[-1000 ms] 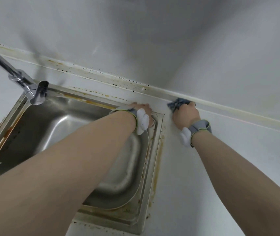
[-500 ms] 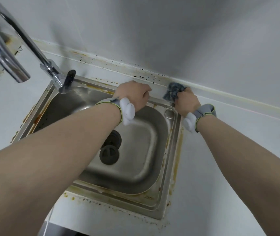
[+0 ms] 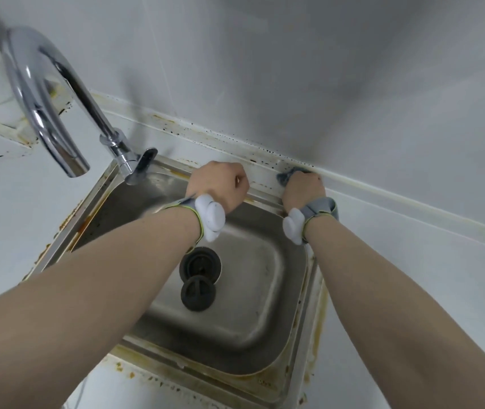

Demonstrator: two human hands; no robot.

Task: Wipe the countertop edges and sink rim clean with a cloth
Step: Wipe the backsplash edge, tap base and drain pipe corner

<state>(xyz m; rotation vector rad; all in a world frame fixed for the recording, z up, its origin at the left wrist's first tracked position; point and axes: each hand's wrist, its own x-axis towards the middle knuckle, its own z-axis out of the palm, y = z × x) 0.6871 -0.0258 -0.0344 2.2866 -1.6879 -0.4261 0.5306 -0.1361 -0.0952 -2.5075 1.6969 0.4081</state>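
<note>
**Scrubbing the moldy back seam**

Grimy white countertop (image 3: 412, 290) behind the steel sink (image 3: 291, 376): my right hand (image 3: 303, 188) clamps the gray cloth (image 3: 287, 176) into the spotted wall seam. Left hand (image 3: 219, 184), curled and holding nothing, braces on the back rim, I'd guess for leverage.

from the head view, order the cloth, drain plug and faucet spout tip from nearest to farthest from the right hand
1. cloth: gripped in the right hand, at the back wall seam.
2. drain plug: in the sink basin, below and to the left of that hand.
3. faucet spout tip: far left, past the left hand.
</note>
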